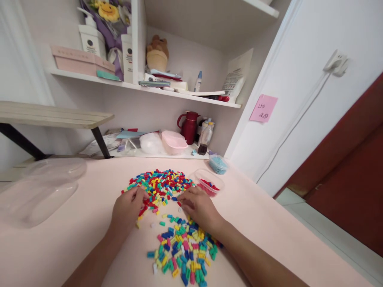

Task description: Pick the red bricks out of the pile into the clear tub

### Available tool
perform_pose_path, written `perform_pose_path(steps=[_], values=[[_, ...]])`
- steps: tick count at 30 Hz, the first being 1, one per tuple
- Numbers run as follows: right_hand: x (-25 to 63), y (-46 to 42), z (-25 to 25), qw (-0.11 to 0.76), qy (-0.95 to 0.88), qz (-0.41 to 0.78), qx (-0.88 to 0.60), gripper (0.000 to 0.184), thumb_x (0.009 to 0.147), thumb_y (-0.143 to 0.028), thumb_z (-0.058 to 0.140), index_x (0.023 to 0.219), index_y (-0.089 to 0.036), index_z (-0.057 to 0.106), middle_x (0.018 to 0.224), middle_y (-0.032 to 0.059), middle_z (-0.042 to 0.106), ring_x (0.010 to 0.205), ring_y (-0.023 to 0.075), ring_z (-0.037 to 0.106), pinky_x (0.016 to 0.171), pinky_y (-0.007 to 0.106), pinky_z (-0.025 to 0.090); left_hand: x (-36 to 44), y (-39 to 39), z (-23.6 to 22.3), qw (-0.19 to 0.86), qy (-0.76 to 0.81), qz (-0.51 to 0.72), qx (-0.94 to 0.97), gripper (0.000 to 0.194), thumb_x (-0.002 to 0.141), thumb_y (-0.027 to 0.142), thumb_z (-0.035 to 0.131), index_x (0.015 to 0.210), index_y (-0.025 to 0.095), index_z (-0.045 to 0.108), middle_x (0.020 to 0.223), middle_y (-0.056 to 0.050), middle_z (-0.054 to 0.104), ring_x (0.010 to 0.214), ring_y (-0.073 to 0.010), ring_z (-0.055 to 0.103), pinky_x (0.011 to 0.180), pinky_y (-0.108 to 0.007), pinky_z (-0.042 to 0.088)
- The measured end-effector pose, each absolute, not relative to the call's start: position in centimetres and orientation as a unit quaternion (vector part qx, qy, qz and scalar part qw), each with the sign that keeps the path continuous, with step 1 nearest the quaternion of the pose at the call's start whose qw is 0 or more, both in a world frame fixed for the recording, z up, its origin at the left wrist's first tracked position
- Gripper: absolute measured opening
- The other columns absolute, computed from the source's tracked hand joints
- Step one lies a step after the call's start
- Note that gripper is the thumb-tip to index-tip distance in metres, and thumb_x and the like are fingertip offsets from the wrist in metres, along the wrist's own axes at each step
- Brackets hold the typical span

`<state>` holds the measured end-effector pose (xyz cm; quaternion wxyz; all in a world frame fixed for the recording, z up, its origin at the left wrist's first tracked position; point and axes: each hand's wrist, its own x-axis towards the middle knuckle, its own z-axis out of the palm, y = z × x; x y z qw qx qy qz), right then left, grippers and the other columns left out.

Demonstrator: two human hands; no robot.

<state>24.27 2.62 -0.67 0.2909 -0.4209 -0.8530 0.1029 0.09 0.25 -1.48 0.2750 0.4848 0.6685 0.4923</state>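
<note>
Small coloured bricks lie in a far pile (161,184) and a near pile (184,249) on the pink table (74,243). My left hand (129,208) rests at the far pile's left edge, fingers curled in a pinch on the bricks there; what it holds is too small to name. My right hand (199,207) lies at the pile's right edge, fingers bent down onto the bricks. A clear dish with red bricks (208,184) stands just beyond my right hand. A small tub of blue bricks (218,164) sits farther back.
Clear plastic lids (38,187) lie at the left of the table. Behind it a low shelf holds a red jug (189,126), bottles and a pink-lidded box (174,142). A wooden board (54,115) juts in from the left. A white wall and red door are at right.
</note>
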Motion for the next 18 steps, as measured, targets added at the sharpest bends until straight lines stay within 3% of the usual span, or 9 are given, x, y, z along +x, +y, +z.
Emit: perform_pose_path(steps=[4, 9, 18], values=[[24.16, 2.56, -0.61, 0.29, -0.846, 0.112, -0.433, 0.03, 0.076, -0.005, 0.066, 0.098, -0.025, 0.069, 0.093, 0.0018, 0.07, 0.091, 0.021, 0.059, 0.084, 0.035, 0.043, 0.11, 0.19, -1.42, 0.27, 0.67, 0.487, 0.491, 0.04, 0.08, 0.055, 0.048, 0.065, 0.022, 0.065, 0.052, 0.001, 0.061, 0.049, -0.0167, 0.056, 0.051, -0.027, 0.039], [24.17, 2.72, -0.76, 0.281, -0.852, 0.114, -0.427, 0.017, 0.079, -0.01, 0.066, 0.089, -0.023, 0.07, 0.092, 0.0025, 0.07, 0.09, 0.0206, 0.059, 0.084, 0.034, 0.043, 0.15, 0.17, -1.33, 0.264, 0.685, 0.474, 0.487, 0.042, 0.082, 0.056, 0.045, 0.066, 0.022, 0.065, 0.053, 0.001, 0.061, 0.052, -0.0174, 0.058, 0.053, -0.027, 0.041], [23.81, 2.52, -0.85, 0.285, -0.86, 0.097, -0.411, 0.02, 0.077, -0.006, 0.064, 0.083, -0.023, 0.072, 0.091, 0.0025, 0.068, 0.086, 0.019, 0.062, 0.082, 0.032, 0.047, 0.13, 0.3, -1.32, 0.261, 0.688, 0.468, 0.489, 0.043, 0.083, 0.057, 0.045, 0.066, 0.022, 0.065, 0.055, 0.0, 0.064, 0.057, -0.0189, 0.06, 0.056, -0.028, 0.041]])
